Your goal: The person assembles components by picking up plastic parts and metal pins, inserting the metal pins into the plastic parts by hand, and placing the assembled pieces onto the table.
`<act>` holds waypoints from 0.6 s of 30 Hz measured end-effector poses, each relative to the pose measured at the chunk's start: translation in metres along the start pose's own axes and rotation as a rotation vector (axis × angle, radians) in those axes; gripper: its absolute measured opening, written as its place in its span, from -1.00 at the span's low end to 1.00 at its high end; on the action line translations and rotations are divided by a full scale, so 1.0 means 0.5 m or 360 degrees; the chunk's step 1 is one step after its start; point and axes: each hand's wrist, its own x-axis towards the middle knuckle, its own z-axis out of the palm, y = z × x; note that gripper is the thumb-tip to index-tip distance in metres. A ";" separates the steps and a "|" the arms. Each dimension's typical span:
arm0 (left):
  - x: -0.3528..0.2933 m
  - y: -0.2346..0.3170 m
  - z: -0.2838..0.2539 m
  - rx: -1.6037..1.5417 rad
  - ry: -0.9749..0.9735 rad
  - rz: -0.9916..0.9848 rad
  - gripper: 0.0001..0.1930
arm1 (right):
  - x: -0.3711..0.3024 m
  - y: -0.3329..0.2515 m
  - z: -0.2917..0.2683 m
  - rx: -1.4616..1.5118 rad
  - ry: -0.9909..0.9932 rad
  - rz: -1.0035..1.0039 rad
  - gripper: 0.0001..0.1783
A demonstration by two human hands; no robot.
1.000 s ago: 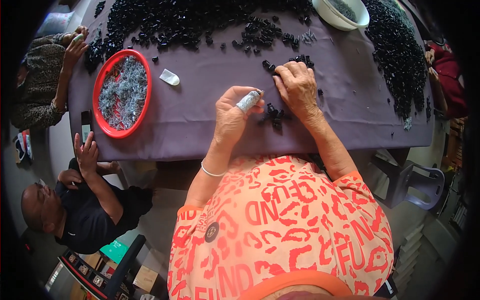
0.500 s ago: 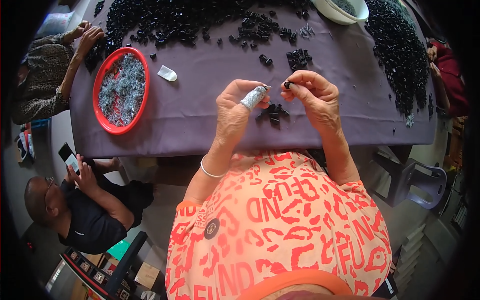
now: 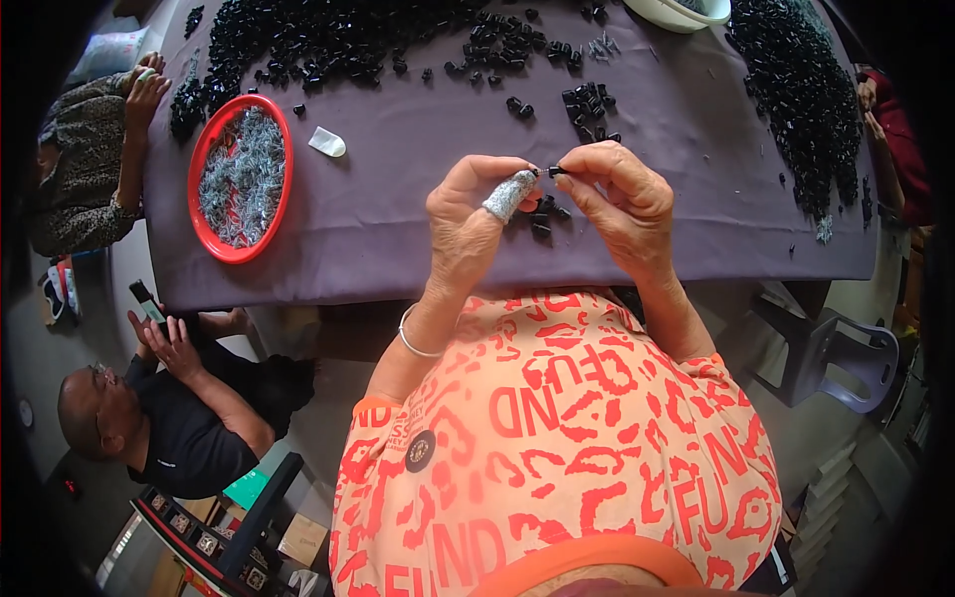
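My left hand (image 3: 468, 214) is pinched closed on a small metal pin (image 3: 541, 171), and a grey-white wrap (image 3: 509, 197) covers its thumb. Facing it, my right hand (image 3: 624, 199) grips a small black plastic piece (image 3: 556, 171) between thumb and fingertips. Pin and black piece meet end to end or nearly so; I cannot tell whether one has entered the other. Just below the fingertips, several loose black pieces (image 3: 542, 221) lie on the purple-grey cloth, partly hidden by my left hand. Another small cluster of black pieces (image 3: 589, 104) lies beyond my right hand.
Left on the table stands a red basin (image 3: 288, 189) of metal pins, with a white finger cover (image 3: 327, 142) beside it. Heaps of black pieces (image 3: 328, 45) spread along the far side and right. A white bowl (image 3: 676, 15) sits at the back. Other people are at both sides.
My right hand has shifted slightly left, bringing the black piece up against or close to the pin in my left hand. The gap between my hands has narrowed.
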 end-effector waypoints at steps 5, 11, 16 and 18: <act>-0.002 -0.001 -0.004 -0.0021 0.0011 -0.0009 -0.88 | 0.000 -0.004 -0.003 0.0032 0.0042 0.0101 -0.77; -0.004 -0.001 -0.003 0.0043 0.0000 -0.0004 -0.84 | 0.001 0.002 0.004 -0.0004 -0.0043 -0.0027 -0.77; -0.002 -0.012 -0.013 -0.0043 -0.0021 0.0118 -0.85 | 0.000 0.002 0.010 0.0001 -0.0031 0.0006 -0.76; -0.003 -0.011 -0.012 -0.0033 0.0004 0.0058 -0.85 | -0.001 0.005 0.012 -0.0001 -0.0034 0.0010 -0.77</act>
